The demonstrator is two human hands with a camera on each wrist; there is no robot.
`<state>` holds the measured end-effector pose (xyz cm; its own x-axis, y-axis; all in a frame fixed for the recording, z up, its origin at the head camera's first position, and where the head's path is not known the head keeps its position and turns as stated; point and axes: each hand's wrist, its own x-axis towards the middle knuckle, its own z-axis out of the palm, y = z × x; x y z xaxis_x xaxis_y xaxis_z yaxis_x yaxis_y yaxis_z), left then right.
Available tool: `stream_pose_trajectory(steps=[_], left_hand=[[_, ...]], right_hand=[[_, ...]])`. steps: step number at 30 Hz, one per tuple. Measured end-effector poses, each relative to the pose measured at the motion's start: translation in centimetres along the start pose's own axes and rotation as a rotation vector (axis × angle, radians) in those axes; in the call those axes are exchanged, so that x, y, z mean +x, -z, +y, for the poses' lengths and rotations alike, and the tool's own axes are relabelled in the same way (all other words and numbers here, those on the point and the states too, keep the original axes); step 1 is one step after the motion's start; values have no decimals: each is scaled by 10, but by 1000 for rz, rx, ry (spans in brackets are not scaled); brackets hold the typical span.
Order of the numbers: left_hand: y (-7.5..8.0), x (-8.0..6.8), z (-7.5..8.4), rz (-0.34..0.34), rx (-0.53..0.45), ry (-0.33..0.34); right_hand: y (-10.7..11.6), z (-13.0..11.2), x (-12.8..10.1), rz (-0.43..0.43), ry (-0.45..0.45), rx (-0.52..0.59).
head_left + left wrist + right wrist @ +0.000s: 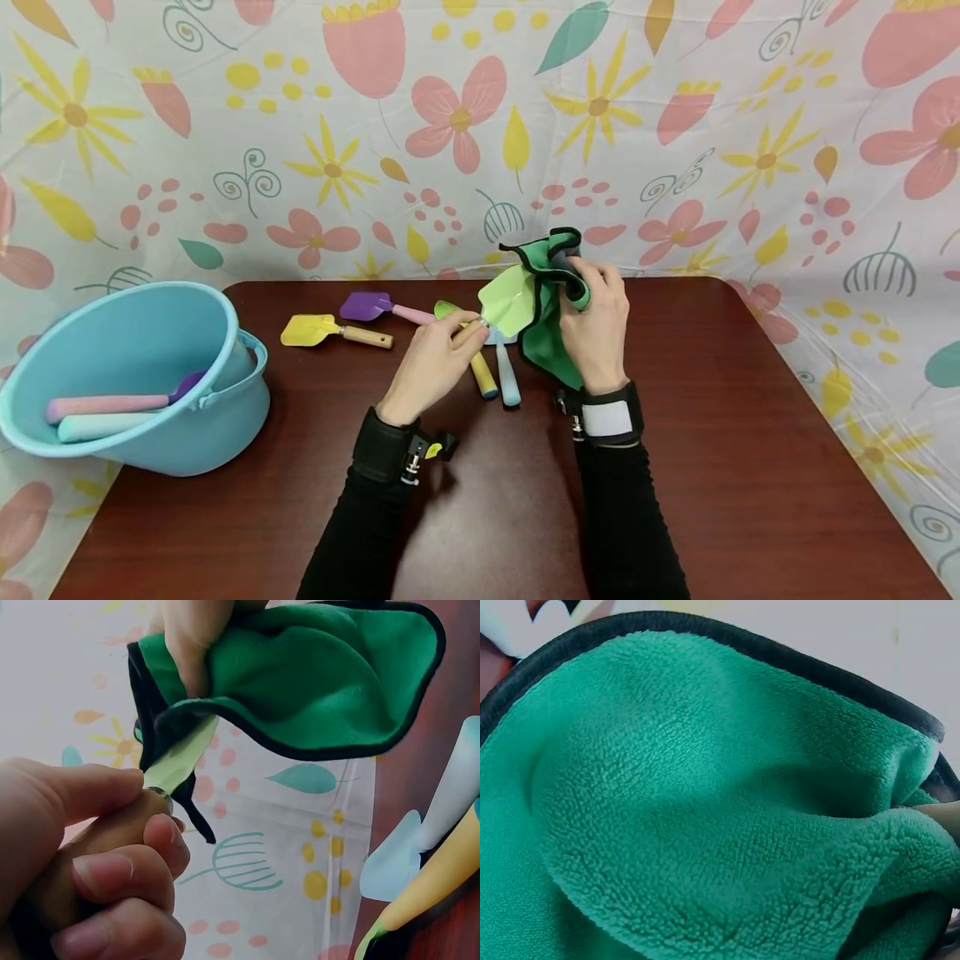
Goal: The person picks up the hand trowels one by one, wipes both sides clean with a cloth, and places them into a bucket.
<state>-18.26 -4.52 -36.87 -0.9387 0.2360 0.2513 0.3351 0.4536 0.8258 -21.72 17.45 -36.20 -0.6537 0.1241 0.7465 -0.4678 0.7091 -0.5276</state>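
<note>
While no writing shows, right hand [596,333] apparently rubs cloth [551,312] on shovel [508,302].

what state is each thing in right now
green shovel: held off the table by its wooden handle, blade against the cloth
cloth: bunched, pressed on the blade
left hand: grips the shovel handle
right hand: grips the cloth
bucket: tilted, two tools inside
yellow shovel: lying flat on the table
purple shovel: lying flat on the table
</note>
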Motion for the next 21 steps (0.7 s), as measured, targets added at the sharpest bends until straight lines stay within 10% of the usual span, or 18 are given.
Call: stream_pose_trajectory(steps=[9,21], left_hand=[[9,-1,-5,24,-19,12],[7,-1,-4,68,-35,10]], right_hand=[[7,-23,0,-19,58,61],[-11,-50,-11,-252,123,54]])
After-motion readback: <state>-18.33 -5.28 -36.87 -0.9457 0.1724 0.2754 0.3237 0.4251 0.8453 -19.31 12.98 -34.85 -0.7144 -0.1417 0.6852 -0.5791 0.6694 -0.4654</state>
